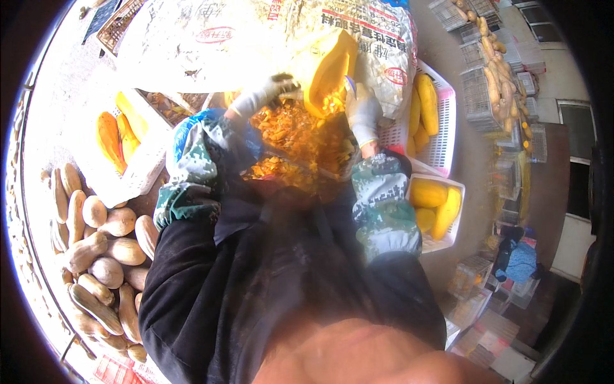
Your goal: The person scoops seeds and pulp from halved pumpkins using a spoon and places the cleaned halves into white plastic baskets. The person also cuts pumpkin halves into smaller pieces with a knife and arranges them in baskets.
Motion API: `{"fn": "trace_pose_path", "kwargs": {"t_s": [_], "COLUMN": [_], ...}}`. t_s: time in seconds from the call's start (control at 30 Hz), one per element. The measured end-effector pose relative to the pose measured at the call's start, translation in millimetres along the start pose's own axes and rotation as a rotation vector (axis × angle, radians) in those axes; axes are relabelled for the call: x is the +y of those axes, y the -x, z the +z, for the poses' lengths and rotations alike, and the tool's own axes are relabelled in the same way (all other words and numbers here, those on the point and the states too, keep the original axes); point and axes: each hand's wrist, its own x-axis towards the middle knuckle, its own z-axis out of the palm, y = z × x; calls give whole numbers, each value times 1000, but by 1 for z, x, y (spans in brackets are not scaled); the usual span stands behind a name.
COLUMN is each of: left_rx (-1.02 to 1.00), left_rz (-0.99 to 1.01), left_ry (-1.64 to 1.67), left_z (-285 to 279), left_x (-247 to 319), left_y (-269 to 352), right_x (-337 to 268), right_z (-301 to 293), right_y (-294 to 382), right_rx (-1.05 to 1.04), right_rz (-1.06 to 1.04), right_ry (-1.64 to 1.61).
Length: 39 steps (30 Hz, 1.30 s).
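Note:
A peeled, hollowed piece of yellow squash (331, 62) leans on a white woven sack (192, 43), seeds and pulp at its lower end. My right hand (363, 108), in a pale glove, is closed around a small tool with a blue part (351, 84), just right of the squash's opening. My left hand (268, 93), also gloved, is just left of the squash; its fingers are blurred, and I cannot tell whether they touch it. Below both hands lies a heap of orange squash seeds and pulp (292, 125).
White plastic crates (448, 129) of peeled squash stand at right, and another crate (144, 180) at left. Unpeeled butternut squashes (106, 272) are piled at lower left. Further right are stacked crates with squashes (499, 77) and a person in blue (520, 261).

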Motion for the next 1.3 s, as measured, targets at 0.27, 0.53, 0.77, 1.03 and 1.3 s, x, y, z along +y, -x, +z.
{"fn": "trace_pose_path", "kwargs": {"t_s": [0.27,0.53,0.77,1.03,1.3], "left_rx": [110,111,196,480,739], "left_rz": [213,204,76,135,-53], "left_ry": [-642,-918,-1014,-1035,-199], "left_z": [14,41,56,69,71], "left_x": [20,31,53,-4,1], "left_y": [-149,-157,-111,-146,-84], "right_x": [-9,-14,-34,-57,-10], "right_z": [9,10,5,-37,-91], "right_y": [-2,-29,-35,19,27], "right_rx": [8,-227,-525,-525,-497], "right_rz": [-269,-558,-710,-722,-570], "right_ry": [277,705,886,810,449]}}
